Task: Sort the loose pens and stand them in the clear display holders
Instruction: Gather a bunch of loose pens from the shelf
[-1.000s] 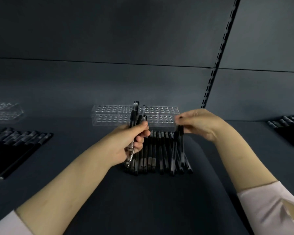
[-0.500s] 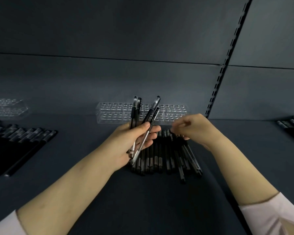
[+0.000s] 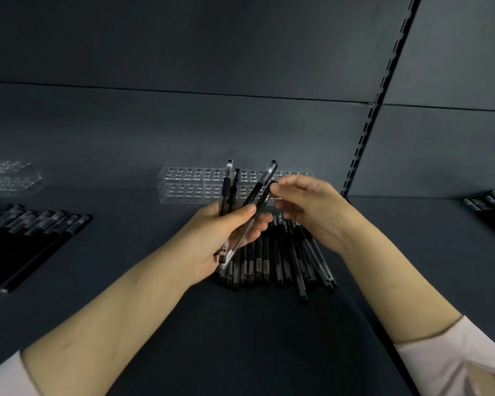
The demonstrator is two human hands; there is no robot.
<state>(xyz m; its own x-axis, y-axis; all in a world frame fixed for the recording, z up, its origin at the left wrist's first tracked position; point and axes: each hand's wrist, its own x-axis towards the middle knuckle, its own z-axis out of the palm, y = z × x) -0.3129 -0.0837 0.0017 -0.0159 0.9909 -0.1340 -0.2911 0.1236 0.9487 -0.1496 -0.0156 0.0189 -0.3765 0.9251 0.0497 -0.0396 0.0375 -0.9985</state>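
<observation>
Gathering pens into a fan, the left hand (image 3: 226, 238) is curled shut around a small bunch of pens (image 3: 242, 207), thumb pressed across the barrels, their capped ends rising in front of the clear holder (image 3: 200, 184). The right hand (image 3: 312, 210) meets it just to the near right of the holder, thumb and forefinger pinching the top of the rightmost pen in the bunch. Directly on the near side of the holder, the loose pens (image 3: 272, 255) lie in a rough row on the dark shelf (image 3: 240, 338), some skewed at the right edge. The holder looks empty, so the task seems barely begun. To do this step well, I would judge that the right hand should draw one pen clear of the bunch along its length, while the left thumb keeps enough pressure to stop the others sliding. Each pen should then go tip-down, upright, into a single hole. A second clear holder (image 3: 9, 178) sits well to the left of the first.
</observation>
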